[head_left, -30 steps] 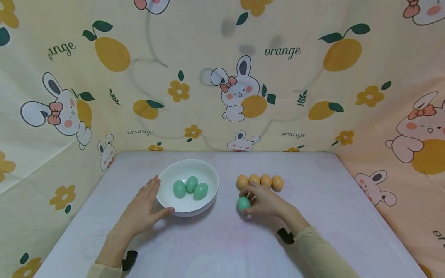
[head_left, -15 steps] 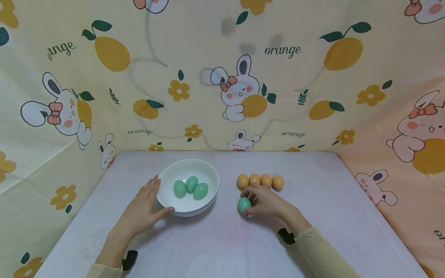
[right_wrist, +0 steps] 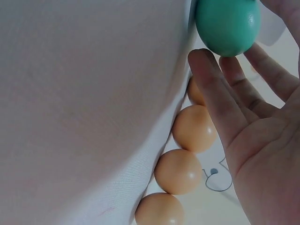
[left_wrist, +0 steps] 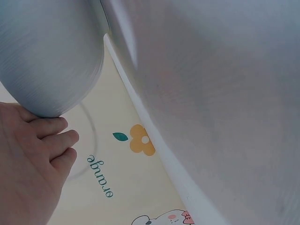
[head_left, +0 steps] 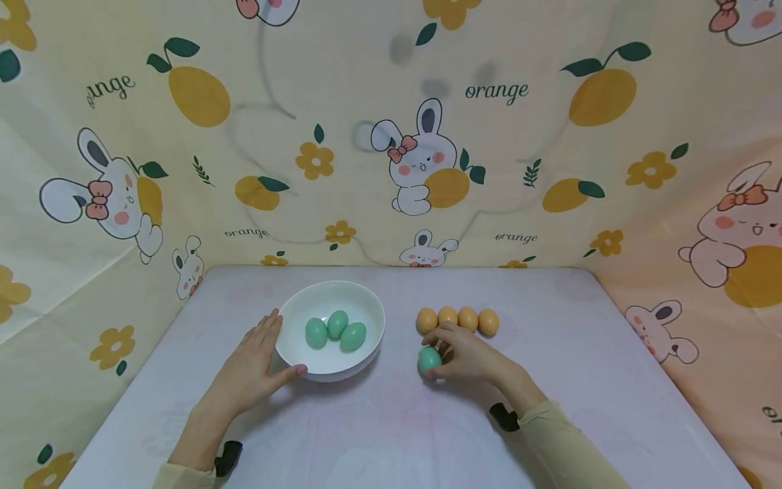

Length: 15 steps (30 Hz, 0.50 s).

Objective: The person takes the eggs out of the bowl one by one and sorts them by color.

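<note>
A white bowl (head_left: 332,361) stands left of centre on the table, with three green eggs (head_left: 315,333) inside it. My left hand (head_left: 244,373) rests against the bowl's left side, fingers straight along the outer wall and the thumb at the near rim. To the right, my right hand (head_left: 470,356) holds another green egg (head_left: 429,362) between thumb and fingers, low over the table. In the right wrist view the fingers curve around this green egg (right_wrist: 228,26). In the left wrist view the fingertips touch the bowl's underside (left_wrist: 51,61).
Several light-brown eggs (head_left: 426,320) lie in a row just behind my right hand. A pale cloth covers the table (head_left: 379,435). Patterned fabric (head_left: 342,142) with rabbits and oranges hangs at the back and along both sides.
</note>
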{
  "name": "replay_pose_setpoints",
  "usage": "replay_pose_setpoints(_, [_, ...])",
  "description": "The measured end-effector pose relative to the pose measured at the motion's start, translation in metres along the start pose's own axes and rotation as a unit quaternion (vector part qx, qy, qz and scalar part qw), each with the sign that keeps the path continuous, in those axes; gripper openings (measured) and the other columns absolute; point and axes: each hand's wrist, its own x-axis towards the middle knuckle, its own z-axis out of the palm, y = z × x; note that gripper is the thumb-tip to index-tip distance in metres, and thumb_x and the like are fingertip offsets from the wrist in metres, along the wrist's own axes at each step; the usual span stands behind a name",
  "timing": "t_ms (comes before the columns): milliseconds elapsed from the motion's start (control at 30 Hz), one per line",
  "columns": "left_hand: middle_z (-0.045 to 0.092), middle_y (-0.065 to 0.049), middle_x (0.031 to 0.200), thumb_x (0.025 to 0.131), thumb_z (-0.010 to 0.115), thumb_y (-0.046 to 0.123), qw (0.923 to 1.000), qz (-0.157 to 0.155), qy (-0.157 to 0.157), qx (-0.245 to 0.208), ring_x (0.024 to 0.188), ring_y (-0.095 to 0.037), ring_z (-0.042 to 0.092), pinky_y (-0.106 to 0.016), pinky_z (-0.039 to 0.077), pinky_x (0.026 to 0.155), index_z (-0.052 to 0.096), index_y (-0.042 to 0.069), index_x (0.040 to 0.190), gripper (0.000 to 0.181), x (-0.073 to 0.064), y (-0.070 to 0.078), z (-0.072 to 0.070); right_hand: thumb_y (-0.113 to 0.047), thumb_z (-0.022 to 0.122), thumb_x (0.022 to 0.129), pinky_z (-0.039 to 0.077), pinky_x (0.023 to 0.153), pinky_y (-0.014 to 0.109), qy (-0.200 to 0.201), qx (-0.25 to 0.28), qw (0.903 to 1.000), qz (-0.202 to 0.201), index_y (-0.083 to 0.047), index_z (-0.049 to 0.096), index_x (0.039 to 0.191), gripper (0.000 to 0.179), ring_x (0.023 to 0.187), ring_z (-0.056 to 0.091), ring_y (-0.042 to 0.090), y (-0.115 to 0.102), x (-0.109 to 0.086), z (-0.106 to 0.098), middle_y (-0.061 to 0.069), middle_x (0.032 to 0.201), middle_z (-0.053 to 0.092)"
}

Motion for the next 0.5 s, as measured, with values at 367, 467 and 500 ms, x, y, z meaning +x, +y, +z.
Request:
replay_pose_setpoints(367, [0.022, -0.026, 0.169, 0.092, 0.066, 0.066, 1.0, -0.001, 0.001, -0.001, 0.155, -0.046, 0.023, -0.06, 0.024, 0.126, 0.025, -0.01, 0.16, 0.11, -0.001, 0.001, -0.001, -0.023, 0.087, 0.087, 0.062, 0.088, 0.037, 0.039, 0.002, 0.9989, -0.028, -0.003, 0.067, 0.125, 0.047, 0.103, 0.065, 0.026, -0.008, 0.0, -0.012, 0.012, 0.116, 0.061])
replay_pose_setpoints(467, [0.023, -0.026, 0.168, 0.092, 0.066, 0.066, 1.0, 0.001, 0.002, -0.002, 0.155, -0.046, 0.023, -0.06, 0.025, 0.125, 0.025, -0.01, 0.16, 0.11, -0.001, 0.001, -0.001, -0.023, 0.084, 0.09, 0.062, 0.088, 0.037, 0.051, -0.004, 0.9971, -0.056, -0.003, 0.067, 0.124, 0.043, 0.105, 0.064, 0.031, -0.012, 0.003, -0.015, 0.012, 0.116, 0.062])
replay_pose_setpoints(500, [0.023, -0.026, 0.168, 0.092, 0.066, 0.066, 1.0, 0.001, 0.002, -0.002, 0.154, -0.046, 0.024, -0.06, 0.025, 0.125, 0.025, -0.01, 0.16, 0.109, -0.001, 0.001, 0.0, -0.023, 0.083, 0.091, 0.062, 0.088, 0.036, 0.054, -0.005, 0.9966, -0.062, -0.004, 0.067, 0.125, 0.042, 0.105, 0.064, 0.032, -0.013, 0.005, -0.016, 0.011, 0.116, 0.062])
